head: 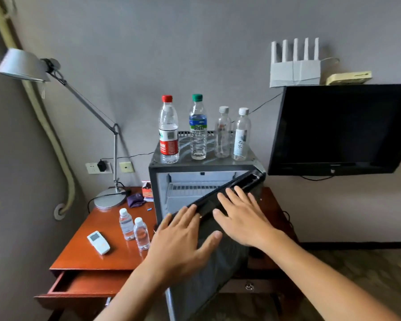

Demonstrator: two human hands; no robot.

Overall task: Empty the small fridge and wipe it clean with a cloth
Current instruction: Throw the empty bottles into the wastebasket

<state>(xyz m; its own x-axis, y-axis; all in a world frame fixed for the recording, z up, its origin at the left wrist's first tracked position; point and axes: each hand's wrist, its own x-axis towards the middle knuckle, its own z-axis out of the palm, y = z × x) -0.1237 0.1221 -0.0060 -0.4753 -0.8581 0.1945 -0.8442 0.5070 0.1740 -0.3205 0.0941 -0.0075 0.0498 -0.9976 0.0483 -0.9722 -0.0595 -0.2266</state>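
The small black fridge point(153, 179) stands on a wooden desk point(83, 256). Its door point(220, 258) is partly ajar, hinged on the right. Behind the door's top edge I see the white inside and a wire shelf point(190, 188), with nothing visible on it. My left hand point(183, 237) lies flat with straight fingers on the door's outer face near its top edge. My right hand point(243, 216) presses flat on the same door, further right. Several bottles stand on the fridge top, among them a red-capped one point(168, 133) and a green-capped one point(198, 130). A purple cloth point(135, 200) lies on the desk left of the fridge.
Two small water bottles point(134, 228) and a white remote point(98, 242) sit on the desk. A drawer point(79, 288) hangs pulled out at front left. A desk lamp point(109, 200) stands at the back left. A black TV point(340, 128) hangs on the wall right of the fridge.
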